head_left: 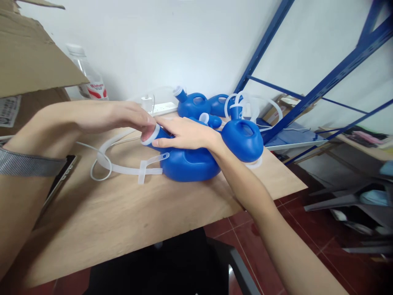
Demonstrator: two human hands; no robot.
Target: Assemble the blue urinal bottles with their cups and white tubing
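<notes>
A blue plastic urine bottle (190, 166) lies on its side on the wooden table, its neck pointing to the left. My left hand (130, 116) grips the white collar (150, 135) at the mouth, its fingertips partly hidden at the opening. Across the neck lies my right hand (187, 133), its thumb against the collar and its fingers over the top of the bottle. A translucent tube (125, 169) with a white clip strap (143, 170) runs left from the bottle's base and curves round behind my left wrist.
Several more blue bottles (242, 141) stand or lie to the right and behind. A cardboard box (33, 53), clear drink bottle (92, 80) and phone (59, 180) are at left. A power strip (164, 108) lies by the wall. Blue shelving (307, 102) rises right; a black chair (172, 266) is in front.
</notes>
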